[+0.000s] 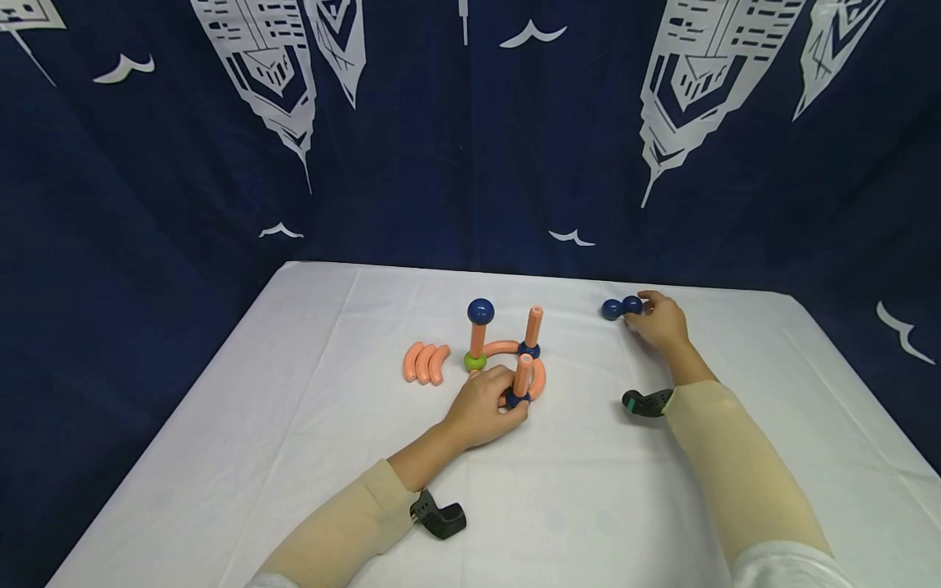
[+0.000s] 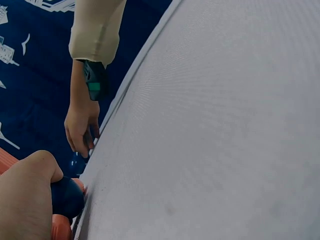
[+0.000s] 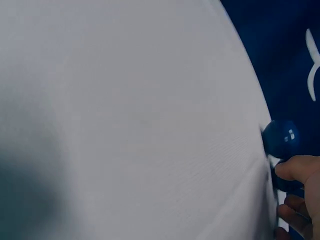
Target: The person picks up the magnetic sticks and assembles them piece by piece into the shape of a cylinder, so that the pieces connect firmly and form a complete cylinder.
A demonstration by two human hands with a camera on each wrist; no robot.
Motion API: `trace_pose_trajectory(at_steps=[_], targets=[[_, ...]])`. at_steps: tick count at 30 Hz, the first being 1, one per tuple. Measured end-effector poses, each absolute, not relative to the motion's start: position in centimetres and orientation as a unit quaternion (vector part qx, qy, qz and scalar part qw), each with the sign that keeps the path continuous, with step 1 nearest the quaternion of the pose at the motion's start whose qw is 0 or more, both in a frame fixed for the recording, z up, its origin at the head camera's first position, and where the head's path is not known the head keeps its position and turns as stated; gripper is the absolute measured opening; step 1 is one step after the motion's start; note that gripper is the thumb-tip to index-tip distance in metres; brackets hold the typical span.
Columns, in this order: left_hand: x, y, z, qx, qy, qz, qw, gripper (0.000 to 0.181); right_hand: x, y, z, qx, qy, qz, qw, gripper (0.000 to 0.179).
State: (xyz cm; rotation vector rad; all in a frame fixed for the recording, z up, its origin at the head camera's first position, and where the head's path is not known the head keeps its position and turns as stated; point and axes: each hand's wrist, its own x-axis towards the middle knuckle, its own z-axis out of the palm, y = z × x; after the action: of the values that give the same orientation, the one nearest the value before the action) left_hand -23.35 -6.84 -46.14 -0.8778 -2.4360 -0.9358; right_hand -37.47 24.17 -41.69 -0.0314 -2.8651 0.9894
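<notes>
My left hand (image 1: 479,410) grips a dark blue ball (image 1: 517,398) at the base of a toy frame, with an upright orange rod (image 1: 523,376) standing in that ball. Curved orange rods (image 1: 539,379) join it to another blue ball (image 1: 529,350) with its own upright rod, and to a green ball (image 1: 474,361). Above the green ball, a rod carries a blue ball (image 1: 481,311) on top. At the far right, my right hand (image 1: 662,322) pinches a blue ball (image 1: 631,305) between thumb and fingers; a second blue ball (image 3: 281,138) sits beside it.
Several curved orange rods (image 1: 424,363) lie side by side left of the frame. The white cloth-covered table (image 1: 331,490) ends at a dark blue curtain (image 1: 470,163) with white printed shapes. Each wrist wears a black device (image 1: 439,516).
</notes>
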Motion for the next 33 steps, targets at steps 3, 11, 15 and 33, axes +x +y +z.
trace_pose_trajectory(at_steps=[3, 11, 15, 33], targets=[[-23.3, -6.9, -46.1, -0.313, -0.868, -0.334, 0.192, 0.012, -37.7, 24.3, -42.2, -0.009, -0.950, 0.308, 0.056, 0.057], [-23.3, -7.0, -46.0, -0.316, -0.865, -0.335, 0.197, 0.012, -38.0, 24.4, -42.6, -0.005, -0.947, 0.314, 0.069, 0.058], [-23.3, -7.0, -46.0, -0.318, -0.864, -0.335, 0.199, 0.012, -38.0, 24.3, -42.6, -0.004, -0.945, 0.318, 0.079, 0.056], [-23.3, -7.1, -46.1, -0.316, -0.866, -0.336, 0.192, 0.013, -36.9, 25.4, -43.3, -0.045, -0.900, 0.418, 0.111, 0.050]])
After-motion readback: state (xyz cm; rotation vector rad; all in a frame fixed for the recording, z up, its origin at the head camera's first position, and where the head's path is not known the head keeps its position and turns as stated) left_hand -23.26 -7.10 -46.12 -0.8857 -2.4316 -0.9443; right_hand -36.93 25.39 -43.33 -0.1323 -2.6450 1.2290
